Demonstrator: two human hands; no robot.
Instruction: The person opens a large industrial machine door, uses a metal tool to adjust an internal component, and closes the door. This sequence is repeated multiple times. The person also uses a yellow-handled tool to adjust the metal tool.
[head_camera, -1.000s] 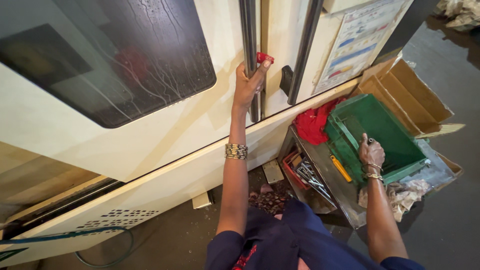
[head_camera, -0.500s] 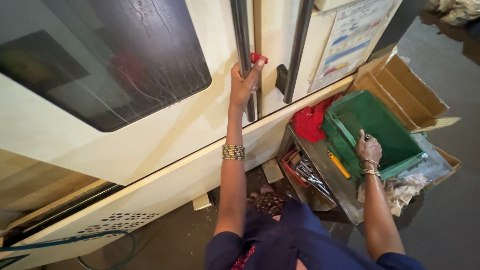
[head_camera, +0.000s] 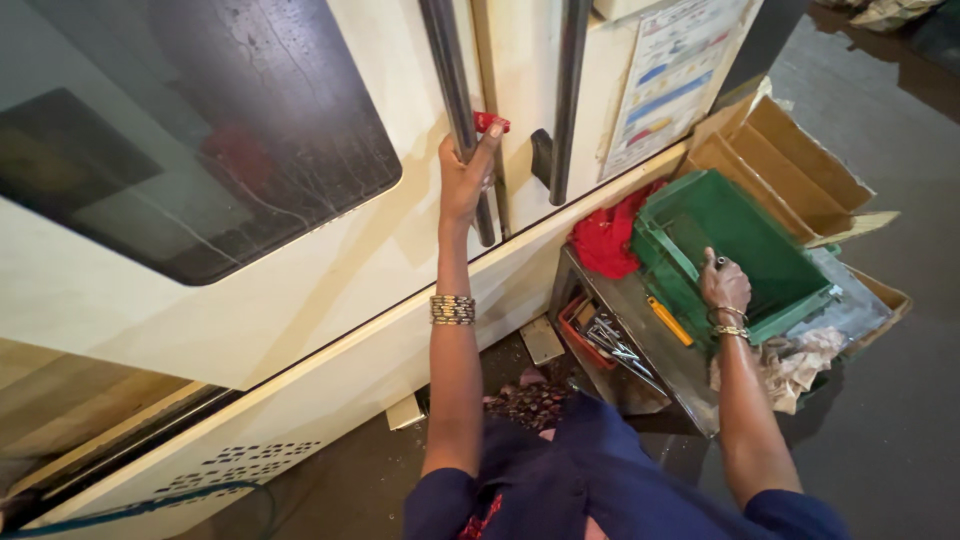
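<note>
R hand (head_camera: 724, 285) has shifted since earlier frame, from crate's near edge to inside green crate (head_camera: 735, 235) at mid-right, fingers closed on small metal part (head_camera: 720, 262). L hand (head_camera: 468, 178) unmoved, fingers wrapped round door handle bar (head_camera: 455, 100), top centre. Step looks like: bracing on door while fetching part. Next likely needs lifting part clear of crate rim.

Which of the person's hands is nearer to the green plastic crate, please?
Right. The right hand is over the green crate, by its near rim, closed on a small object. The left hand is up on the machine door's metal handle, well away.
</note>
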